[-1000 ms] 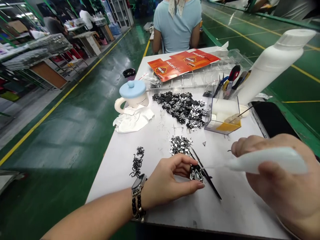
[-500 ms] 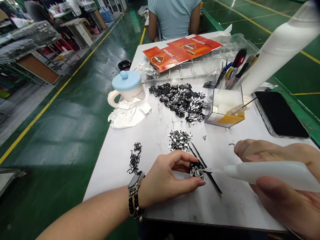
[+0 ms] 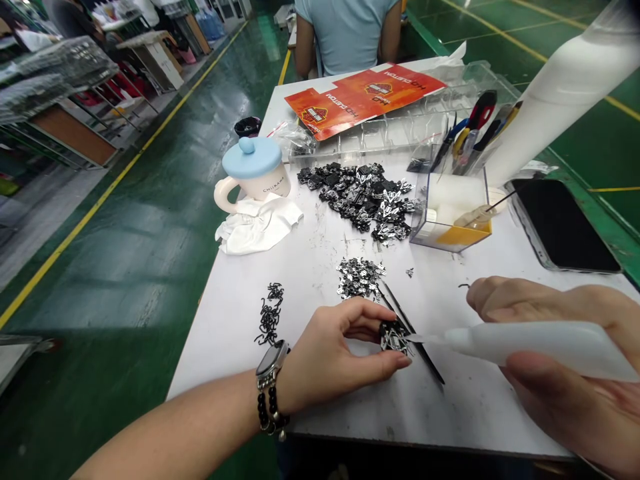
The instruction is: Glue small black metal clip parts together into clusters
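Observation:
Between the thumb and fingers of my left hand (image 3: 345,347) is a small black and silver part (image 3: 395,337). My right hand (image 3: 565,373) grips a white squeeze bottle (image 3: 545,343) lying sideways, its thin nozzle pointing left. The nozzle tip is at the part's right side; whether it touches, I cannot tell. Beneath the part and nozzle, black tweezers (image 3: 427,363) lie on the white table. Just beyond my left hand is a pile of small silver and black pieces (image 3: 359,277). Thin black curved pieces (image 3: 271,313) lie left of it.
A larger heap of black and silver parts (image 3: 357,197) lies farther back. A lidded mug (image 3: 255,170) and crumpled tissue (image 3: 260,227) stand left of it. On the right are a clear tool holder (image 3: 453,213) and a phone (image 3: 565,223). Red printed card (image 3: 365,100) lies on clear trays behind.
The view has shifted very slightly. Both hands keep nearly the same pose, with the nozzle still at the part's right side.

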`<state>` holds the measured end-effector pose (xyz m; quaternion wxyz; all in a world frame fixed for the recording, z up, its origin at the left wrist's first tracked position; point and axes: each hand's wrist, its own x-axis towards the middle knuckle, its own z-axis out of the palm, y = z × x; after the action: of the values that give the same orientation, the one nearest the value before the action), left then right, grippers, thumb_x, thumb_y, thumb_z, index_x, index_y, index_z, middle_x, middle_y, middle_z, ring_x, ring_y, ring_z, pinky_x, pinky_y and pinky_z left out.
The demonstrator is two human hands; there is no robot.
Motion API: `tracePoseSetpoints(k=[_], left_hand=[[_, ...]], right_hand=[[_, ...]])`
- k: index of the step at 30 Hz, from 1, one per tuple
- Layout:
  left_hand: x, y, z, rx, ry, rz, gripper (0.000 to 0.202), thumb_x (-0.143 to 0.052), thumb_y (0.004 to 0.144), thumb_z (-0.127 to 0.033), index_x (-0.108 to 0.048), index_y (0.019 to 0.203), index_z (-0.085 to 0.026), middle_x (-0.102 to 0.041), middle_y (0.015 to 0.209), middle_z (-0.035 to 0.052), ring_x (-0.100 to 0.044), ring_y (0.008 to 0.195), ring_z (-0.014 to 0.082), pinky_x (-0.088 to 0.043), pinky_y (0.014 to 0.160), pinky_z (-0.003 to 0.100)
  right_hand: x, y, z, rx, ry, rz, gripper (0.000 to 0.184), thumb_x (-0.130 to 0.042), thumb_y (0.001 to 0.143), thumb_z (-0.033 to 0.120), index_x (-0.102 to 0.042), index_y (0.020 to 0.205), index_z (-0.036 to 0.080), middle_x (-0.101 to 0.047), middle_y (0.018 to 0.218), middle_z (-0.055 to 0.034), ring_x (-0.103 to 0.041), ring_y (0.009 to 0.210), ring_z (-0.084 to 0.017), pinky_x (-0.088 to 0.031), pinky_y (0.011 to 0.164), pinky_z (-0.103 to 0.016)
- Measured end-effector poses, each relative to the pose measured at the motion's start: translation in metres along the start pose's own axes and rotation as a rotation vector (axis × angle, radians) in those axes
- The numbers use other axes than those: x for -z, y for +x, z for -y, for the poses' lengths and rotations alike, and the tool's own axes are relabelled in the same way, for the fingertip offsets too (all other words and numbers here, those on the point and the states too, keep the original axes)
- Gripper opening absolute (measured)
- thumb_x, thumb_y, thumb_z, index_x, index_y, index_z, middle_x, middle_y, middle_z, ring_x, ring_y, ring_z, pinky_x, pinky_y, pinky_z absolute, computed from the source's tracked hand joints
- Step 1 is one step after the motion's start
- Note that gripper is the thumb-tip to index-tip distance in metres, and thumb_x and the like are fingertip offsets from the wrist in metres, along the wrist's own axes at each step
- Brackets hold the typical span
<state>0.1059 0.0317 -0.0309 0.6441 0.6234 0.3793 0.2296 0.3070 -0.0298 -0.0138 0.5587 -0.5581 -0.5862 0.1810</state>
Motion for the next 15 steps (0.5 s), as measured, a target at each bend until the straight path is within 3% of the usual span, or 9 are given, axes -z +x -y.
tracePoseSetpoints(k=[12, 15], left_hand=[[0.0, -0.0012, -0.0002, -0.012, 0.037, -0.003, 0.036, -0.076, 0.07, -0.028, -0.062, 0.1, -0.013, -0.072, 0.085, 0.005, -0.068, 0.08, 0.0135, -0.055, 0.079, 0.022], [0.0003, -0.0011, 0.0006, -0.015, 0.034, 0.0, 0.036, -0.076, 0.07, -0.028, -0.062, 0.1, -0.013, -0.072, 0.085, 0.0048, -0.068, 0.08, 0.013, -0.055, 0.079, 0.021]], right_hand=[[-0.001, -0.0016, -0.003, 0.023, -0.072, 0.037, 0.018, -0.063, 0.083, 0.045, -0.064, 0.084, 0.027, -0.065, 0.084, -0.0081, -0.063, 0.087, -0.024, -0.05, 0.072, -0.042], [-0.0018, 0.0006, -0.002, 0.044, -0.08, 0.052, 0.014, -0.06, 0.087, 0.04, -0.063, 0.088, 0.026, -0.063, 0.081, -0.0093, -0.062, 0.09, -0.025, -0.049, 0.069, -0.042]])
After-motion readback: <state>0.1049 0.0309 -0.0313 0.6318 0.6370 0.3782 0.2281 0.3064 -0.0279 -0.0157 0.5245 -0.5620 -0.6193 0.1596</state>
